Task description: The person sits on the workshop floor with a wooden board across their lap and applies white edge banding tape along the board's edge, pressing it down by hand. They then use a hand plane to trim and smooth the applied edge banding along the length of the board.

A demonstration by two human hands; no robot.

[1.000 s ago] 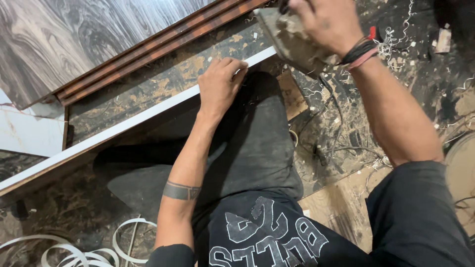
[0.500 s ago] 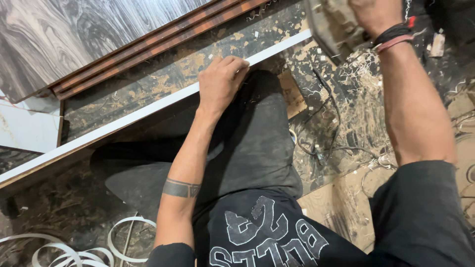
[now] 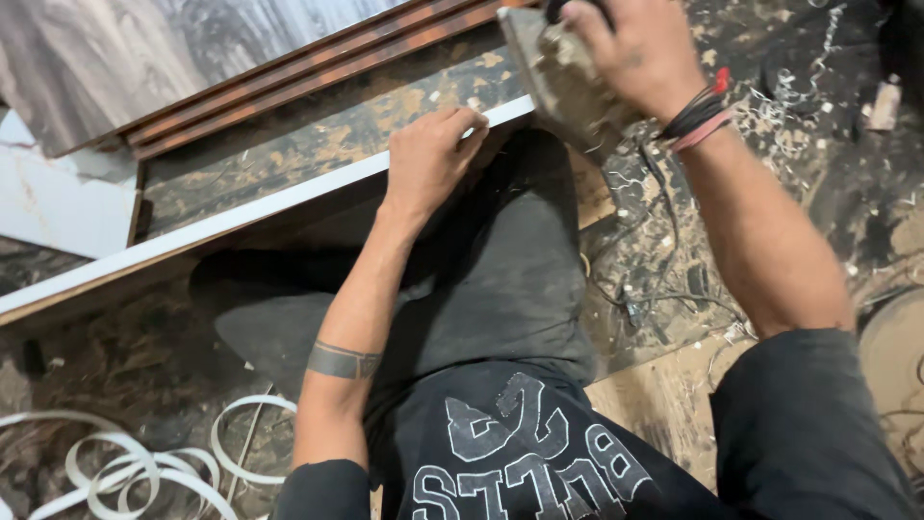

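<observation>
- The right hand is at the top of the frame, a bit right of the middle. It is clenched around a dusty grey power tool.
- A second ago that tool was further right. Half a second ago it was higher up, half out of the frame. Now it has come back down and left, closer to the board.
- I think this means the tool is about to work on the board's end.
- The long board with a white edge runs from the lower left up toward the top middle.
- The left hand stays pressed on that white edge, fingers curled over it, holding the board down. It has hardly moved.
- The tool sits just to the right of the left hand, very near the board's upper end. I cannot tell if it touches.
- White strip curls lie on the floor at the lower left.
</observation>
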